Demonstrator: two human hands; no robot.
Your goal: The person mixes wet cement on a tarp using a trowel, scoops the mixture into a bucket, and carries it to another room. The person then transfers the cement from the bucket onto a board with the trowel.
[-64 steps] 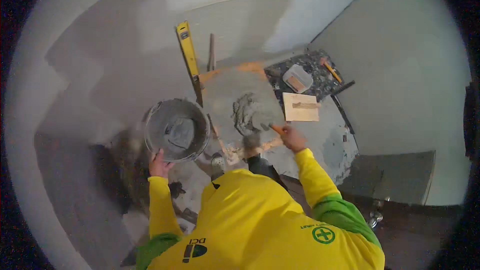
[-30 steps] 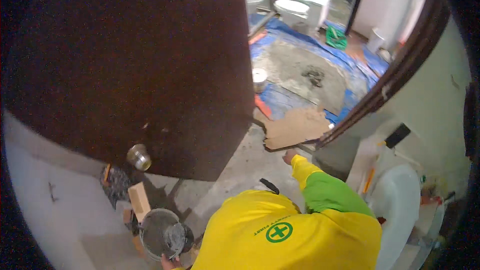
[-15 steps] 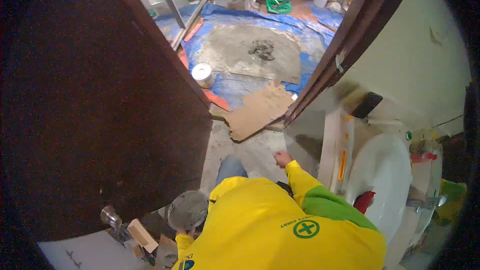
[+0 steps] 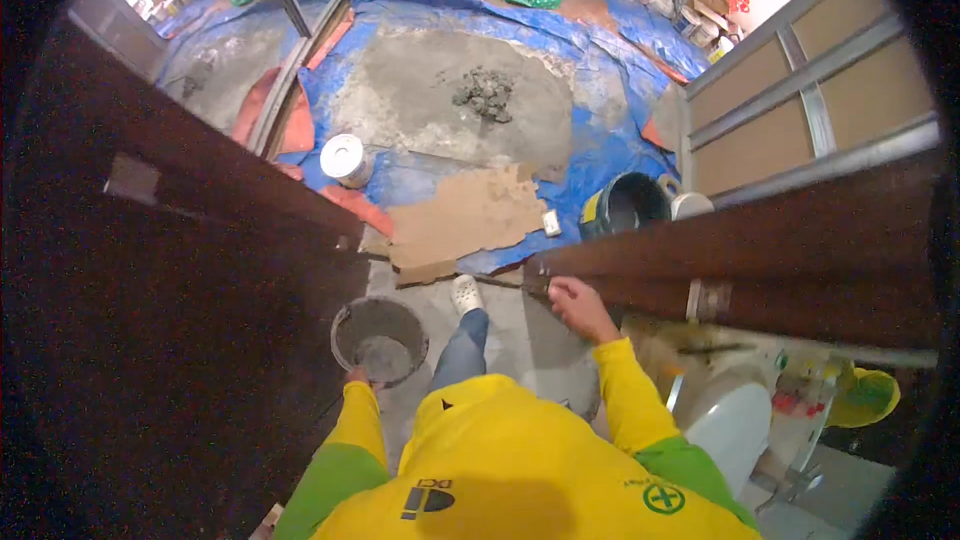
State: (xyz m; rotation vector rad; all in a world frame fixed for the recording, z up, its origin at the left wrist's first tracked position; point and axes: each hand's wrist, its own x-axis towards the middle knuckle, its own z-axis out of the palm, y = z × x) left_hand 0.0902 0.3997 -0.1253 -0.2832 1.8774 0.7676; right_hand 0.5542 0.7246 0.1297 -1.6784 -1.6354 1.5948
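Note:
My left hand [image 4: 357, 376] is closed on the near rim of a grey, mortar-stained bucket [image 4: 343, 318], which hangs at my left side by the dark wall panel. Looking down into it, I see a greyish bottom and no clear load. My right hand [image 4: 583, 308] is held out with its fingers curled in, nothing visible in them, close to the dark brown door frame [image 4: 630, 265]. My foot in a pale clog [image 4: 466, 294] steps at the doorway, just short of a torn cardboard sheet [image 4: 470, 215].
Beyond the doorway a blue tarp [image 4: 590, 160] carries a grey mortar-covered board [image 4: 400, 70] with a wet mortar heap [image 4: 485, 95]. A white-lidded can [image 4: 345, 160] stands left, a dark bucket [image 4: 635, 208] right. A white basin [image 4: 735, 415] is beside me at the right.
I have moved forward toward the doorway. The bucket has swung forward with my left hand, and my right hand has come up beside the door frame. More of the room beyond shows.

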